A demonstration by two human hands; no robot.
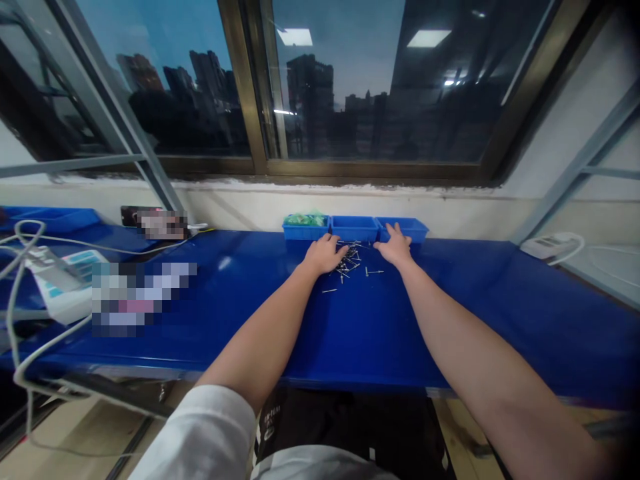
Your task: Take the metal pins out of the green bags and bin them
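Note:
My left hand (324, 255) rests at the left edge of a loose pile of thin metal pins (350, 259) that look like blind rivets. Its thumb is apart from the fingers and reaches over the pile; whether it touches any pin, I cannot tell. My right hand (395, 249) is at the front wall of the right blue bin (417, 230), fingers spread, with nothing visible in it. Between the hands stands the middle blue bin (355, 229). Green plastic packaging (306, 219) fills the left blue bin (306, 233). A few pins lie apart from the pile, nearer me.
The blue table (380, 333) runs below a window. At left are a white device with a keypad (70, 280), a looped pale cable (13, 320) and another blue tray (75, 219). A white box with a cord (545, 245) sits at far right. Grey metal frame bars (575, 167) rise at both sides.

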